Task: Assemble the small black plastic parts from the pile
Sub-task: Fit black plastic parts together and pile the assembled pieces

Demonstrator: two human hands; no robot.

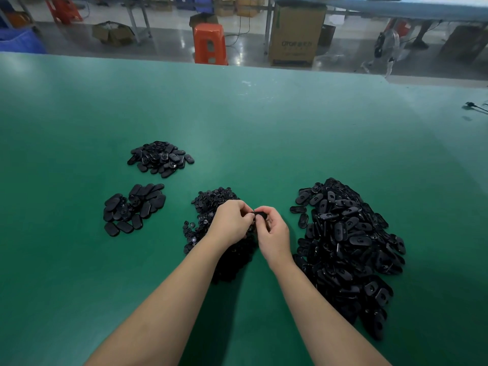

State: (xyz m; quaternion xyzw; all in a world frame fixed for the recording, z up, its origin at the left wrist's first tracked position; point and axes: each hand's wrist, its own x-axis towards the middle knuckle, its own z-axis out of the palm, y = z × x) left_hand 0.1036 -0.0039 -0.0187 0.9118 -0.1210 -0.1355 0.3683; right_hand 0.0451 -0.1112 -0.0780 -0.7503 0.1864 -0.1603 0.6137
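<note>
Here, in the head view, both bare forearms reach up from the bottom edge and meet just below the middle of the picture. The left hand (pixel 231 220) and the right hand (pixel 273 233) are knuckle to knuckle, their curled fingers pinching one small black part (pixel 260 214) between them, lifted a little above the green desk (pixel 237 122). How the part is turned, or whether it is one piece or two pressed together, cannot be told; it is mostly hidden by the fingertips.

Directly under and behind the hands, running from their 12 o'clock down to their 6 o'clock, lies a pile of small round black pieces (pixel 208 207), partly covered by the left wrist. At the hands' 3 o'clock, spreading down toward 5 o'clock, sits the big pile of oval black parts (pixel 348 241), many showing a slot or hole in the face. At 9 o'clock, well apart from the hands, is a smaller heap of ovals (pixel 133 210), and at 10 o'clock, farther off, another small heap (pixel 161 158).

Beyond the desk's far edge, at 12 o'clock in the picture, stand an orange stool (pixel 210 43) and, just beside it toward 1 o'clock, a tall cardboard box (pixel 295 33) on the shiny floor.
</note>
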